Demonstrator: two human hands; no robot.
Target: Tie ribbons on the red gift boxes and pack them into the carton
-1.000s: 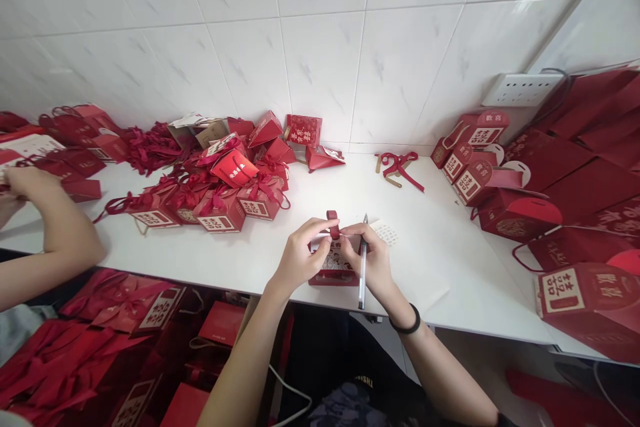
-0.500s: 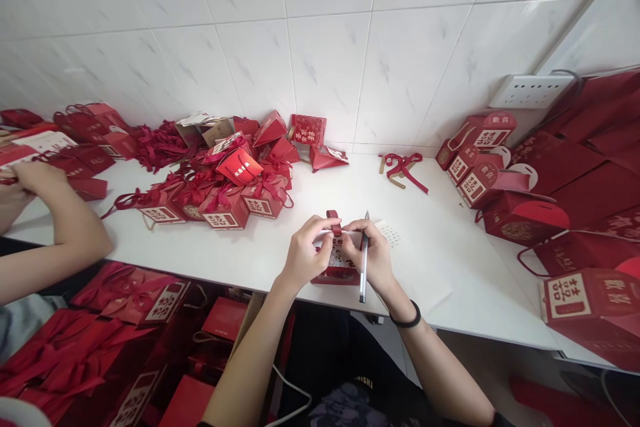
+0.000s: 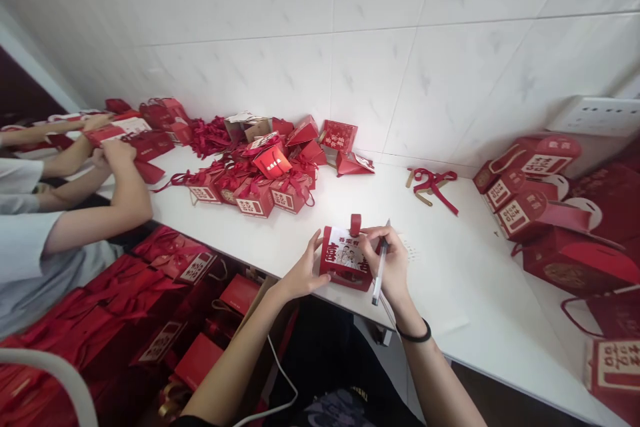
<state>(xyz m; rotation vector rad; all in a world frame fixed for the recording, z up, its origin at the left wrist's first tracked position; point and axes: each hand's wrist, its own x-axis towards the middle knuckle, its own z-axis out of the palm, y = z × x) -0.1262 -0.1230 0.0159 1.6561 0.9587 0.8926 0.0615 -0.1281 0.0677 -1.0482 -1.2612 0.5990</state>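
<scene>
A small red box [image 3: 345, 283] with a white printed panel lies in front of me, and a dark red ribbon loop [image 3: 355, 221] stands up at its top edge. My left hand [image 3: 299, 270] is at the box's left side, thumb and fingers spread around that edge. My right hand [image 3: 393, 263] is closed around a clear pen [image 3: 379, 273], which slants across the palm. Its fingertips are bent over the box's upper right corner; whether they pinch anything else is hidden. A thin pale strand [image 3: 387, 310] hangs below this hand.
Ribboned red boxes [image 3: 254, 200] are piled left of centre, loose ribbon strips [image 3: 433, 185] lie near the wall, and more boxes [image 3: 540, 213] line the right. A power strip [image 3: 595, 115] is on the wall. Co-workers' arms [image 3: 120, 193] reach in at left; filled red bags [image 3: 100, 307] stand below.
My left hand has left the ribbon loop and moved down to the box's left side, uncovering the printed panel. The right hand keeps the pen. The camera view has turned left.
</scene>
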